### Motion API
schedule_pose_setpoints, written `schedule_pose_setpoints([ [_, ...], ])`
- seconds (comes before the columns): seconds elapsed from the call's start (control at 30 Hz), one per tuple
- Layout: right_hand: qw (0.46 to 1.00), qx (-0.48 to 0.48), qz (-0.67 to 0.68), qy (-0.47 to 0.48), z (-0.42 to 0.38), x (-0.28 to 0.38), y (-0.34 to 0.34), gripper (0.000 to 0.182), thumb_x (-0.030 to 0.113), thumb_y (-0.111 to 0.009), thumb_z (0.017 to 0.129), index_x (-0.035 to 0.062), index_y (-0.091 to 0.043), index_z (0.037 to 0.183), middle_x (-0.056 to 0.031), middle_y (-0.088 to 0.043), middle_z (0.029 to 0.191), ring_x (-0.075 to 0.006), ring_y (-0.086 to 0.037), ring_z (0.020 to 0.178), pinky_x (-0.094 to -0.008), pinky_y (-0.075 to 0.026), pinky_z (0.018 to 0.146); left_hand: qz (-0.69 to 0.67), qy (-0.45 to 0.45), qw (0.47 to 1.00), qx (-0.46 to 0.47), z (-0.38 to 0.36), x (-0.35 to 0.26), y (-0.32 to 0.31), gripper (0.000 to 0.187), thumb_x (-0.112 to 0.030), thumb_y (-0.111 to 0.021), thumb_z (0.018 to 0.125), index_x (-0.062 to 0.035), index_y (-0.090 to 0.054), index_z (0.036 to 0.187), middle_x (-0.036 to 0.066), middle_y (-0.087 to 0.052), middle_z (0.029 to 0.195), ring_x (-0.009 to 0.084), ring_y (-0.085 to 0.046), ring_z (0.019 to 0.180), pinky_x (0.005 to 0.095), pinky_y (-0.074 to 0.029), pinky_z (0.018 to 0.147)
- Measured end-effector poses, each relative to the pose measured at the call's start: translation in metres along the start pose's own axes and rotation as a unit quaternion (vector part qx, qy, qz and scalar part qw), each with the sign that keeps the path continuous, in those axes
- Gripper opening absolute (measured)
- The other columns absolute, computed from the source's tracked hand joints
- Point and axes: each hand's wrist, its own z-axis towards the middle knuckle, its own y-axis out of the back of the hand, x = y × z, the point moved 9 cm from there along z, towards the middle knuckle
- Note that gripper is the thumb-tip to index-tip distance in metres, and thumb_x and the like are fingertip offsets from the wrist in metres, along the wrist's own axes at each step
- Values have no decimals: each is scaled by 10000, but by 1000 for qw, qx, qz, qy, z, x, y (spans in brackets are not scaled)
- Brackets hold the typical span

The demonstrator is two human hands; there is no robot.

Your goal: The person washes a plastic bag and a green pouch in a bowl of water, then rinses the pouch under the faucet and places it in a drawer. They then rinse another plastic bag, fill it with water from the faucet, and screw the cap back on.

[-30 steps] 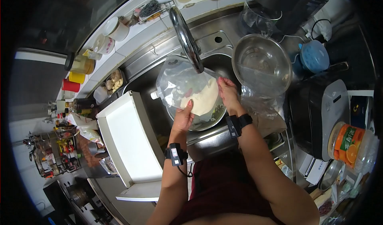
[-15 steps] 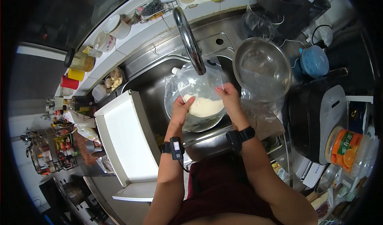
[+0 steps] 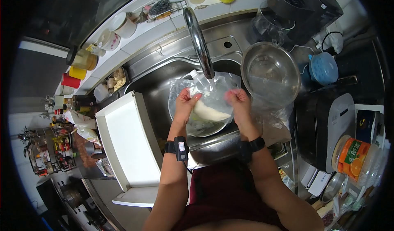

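Over the sink (image 3: 152, 81), my two hands hold a clear plastic pouch (image 3: 219, 95) with a white-capped spout at its upper left. A pale, creamy mass (image 3: 208, 113) lies low in the pouch. My left hand (image 3: 186, 103) pinches the left side between thumb and fingers. On the right side, my right hand (image 3: 239, 103) grips the pouch with closed fingers, slightly blurred. Beneath the pouch sits a round bowl (image 3: 205, 132), mostly covered by it. The curved faucet (image 3: 198, 38) hangs right above the spout side.
An empty-looking metal basin (image 3: 269, 52) stands right of the sink, above crumpled plastic (image 3: 273, 118). To the left lies a white tray-like box (image 3: 129, 143). A container of garlic or ginger (image 3: 118, 80) stands at the sink's left corner. A black appliance (image 3: 324, 128) is at right.
The pouch's spout has swung right, closer under the faucet. My right hand has shifted slightly right and is blurred. The pale mass now shows as a narrower, slanting band.
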Motion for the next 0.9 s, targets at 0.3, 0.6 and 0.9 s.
schedule_pose_setpoints([
  [0.3, 1000, 11, 14, -17, -12, 4, -23, 229, 267, -524, 895, 50, -532, 968, -90, -634, 859, -149, -609, 734, -254, -457, 691, 28, -39, 995, -86, 4, 10, 27, 120, -177, -536, 892, -66, -564, 855, -58, -535, 672, 15, -437, 569, 179, -351, 517],
  [0.6, 1000, -7, 14, -20, -10, 5, -23, 204, 240, -493, 913, 44, -541, 941, -68, -620, 830, -121, -594, 705, -236, -463, 682, 22, -42, 996, -71, -7, 18, 21, 154, -206, -514, 907, -56, -551, 915, -37, -574, 832, 37, -488, 755, 197, -392, 705],
  [0.9, 994, 50, -75, 58, -26, -4, -42, 193, 107, -451, 918, 9, -547, 1055, -67, -616, 926, -140, -584, 852, -262, -453, 793, -51, 45, 987, -143, -29, 10, 5, 648, -315, -518, 894, -23, -191, 1372, 129, -436, 1255, 176, -455, 1091, 280, -352, 935],
])
